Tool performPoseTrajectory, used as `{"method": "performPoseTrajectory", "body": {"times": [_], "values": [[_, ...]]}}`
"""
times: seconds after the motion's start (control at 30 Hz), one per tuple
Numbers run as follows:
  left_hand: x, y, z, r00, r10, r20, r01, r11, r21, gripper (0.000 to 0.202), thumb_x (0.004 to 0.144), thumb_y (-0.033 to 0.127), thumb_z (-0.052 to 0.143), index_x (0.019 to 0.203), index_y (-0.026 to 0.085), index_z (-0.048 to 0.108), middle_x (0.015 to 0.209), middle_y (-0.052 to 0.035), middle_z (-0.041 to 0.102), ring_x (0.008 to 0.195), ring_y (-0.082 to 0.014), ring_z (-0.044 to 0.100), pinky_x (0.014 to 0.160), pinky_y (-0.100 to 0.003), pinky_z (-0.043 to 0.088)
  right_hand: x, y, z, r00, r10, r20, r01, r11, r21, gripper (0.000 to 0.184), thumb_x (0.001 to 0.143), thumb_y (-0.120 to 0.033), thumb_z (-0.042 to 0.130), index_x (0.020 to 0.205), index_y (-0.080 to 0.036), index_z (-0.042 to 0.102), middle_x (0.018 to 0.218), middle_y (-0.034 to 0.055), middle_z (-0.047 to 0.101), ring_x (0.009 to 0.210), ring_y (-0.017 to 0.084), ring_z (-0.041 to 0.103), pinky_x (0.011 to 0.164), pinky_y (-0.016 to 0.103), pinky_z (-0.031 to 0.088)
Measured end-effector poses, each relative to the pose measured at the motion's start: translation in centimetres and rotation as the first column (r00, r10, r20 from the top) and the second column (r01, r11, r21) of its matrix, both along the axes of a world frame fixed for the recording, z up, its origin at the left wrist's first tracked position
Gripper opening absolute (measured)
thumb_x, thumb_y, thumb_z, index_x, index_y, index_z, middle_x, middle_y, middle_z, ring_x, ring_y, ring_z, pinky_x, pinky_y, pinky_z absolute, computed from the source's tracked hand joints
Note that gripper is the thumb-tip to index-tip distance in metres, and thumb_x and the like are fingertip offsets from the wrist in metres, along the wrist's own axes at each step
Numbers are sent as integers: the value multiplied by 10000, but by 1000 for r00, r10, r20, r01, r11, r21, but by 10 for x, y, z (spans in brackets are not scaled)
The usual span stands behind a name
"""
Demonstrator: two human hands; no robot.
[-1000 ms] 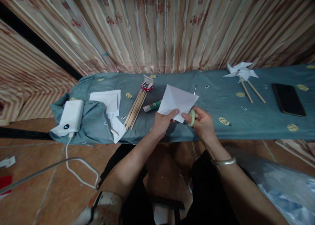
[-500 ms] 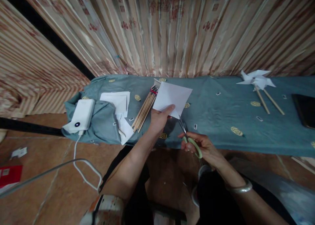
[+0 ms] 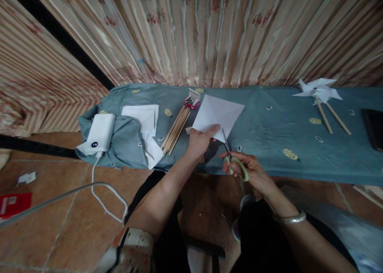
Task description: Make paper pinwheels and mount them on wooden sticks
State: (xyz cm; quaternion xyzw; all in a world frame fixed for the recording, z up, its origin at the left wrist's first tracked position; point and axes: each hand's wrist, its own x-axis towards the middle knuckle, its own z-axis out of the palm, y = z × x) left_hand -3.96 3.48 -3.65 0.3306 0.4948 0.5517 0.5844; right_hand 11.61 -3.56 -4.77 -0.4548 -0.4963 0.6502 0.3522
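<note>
My left hand point(image 3: 201, 140) pinches a square sheet of white paper point(image 3: 220, 111) near its lower corner, thumb on top. The sheet is tilted like a diamond and shows faint creases. In my right hand point(image 3: 245, 167) are scissors point(image 3: 243, 170) with pale green handles. Their blades lie at the paper's lower corner, beside my left thumb. To the left of the sheet are several thin wooden sticks point(image 3: 177, 131) and a small open red box point(image 3: 191, 101) of metal pins or tacks.
White paper pieces point(image 3: 140, 117) and a white power bank point(image 3: 100, 133) with a cable lie on the left. Toward the right are white paper pinwheels point(image 3: 321, 90) on sticks and a dark phone-like object point(image 3: 372, 127). A pleated curtain point(image 3: 209, 38) hangs behind the cloth-covered surface point(image 3: 269, 129).
The paper, both hands and the scissors have shifted slightly right, uncovering more of the red box. The scissor blades now reach further into the paper's corner. The camera view has shifted a little.
</note>
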Motion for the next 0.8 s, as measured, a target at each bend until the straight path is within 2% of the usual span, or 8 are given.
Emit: {"method": "performPoseTrajectory", "body": {"times": [0.33,0.57,0.8], "values": [[1,-1,0,1000,-9,22,9,1000,-8,214,630,298,767,766,146,701,807,-64,723,619,-146,608,511,-242,447,-1,1,4,999,-23,22,23,1000,-3,498,667,-604,756,924,-180,718,647,8,637,544,107,542,492,230,455],[1,-1,0,1000,-2,14,3,1000,-16,203,634,291,761,772,156,700,791,-40,720,609,-128,606,506,-218,446,0,0,3,998,-42,56,43,999,-9,485,647,-574,781,923,-179,725,623,-11,596,537,92,511,489,216,433],[1,-2,-1,999,-3,50,2,1000,23,158,640,262,763,764,175,718,774,-38,726,615,-149,623,517,-243,456,0,0,7,995,-49,88,51,999,-13,488,641,-591,773,902,-182,728,598,-10,587,522,99,500,484,233,430]]}}
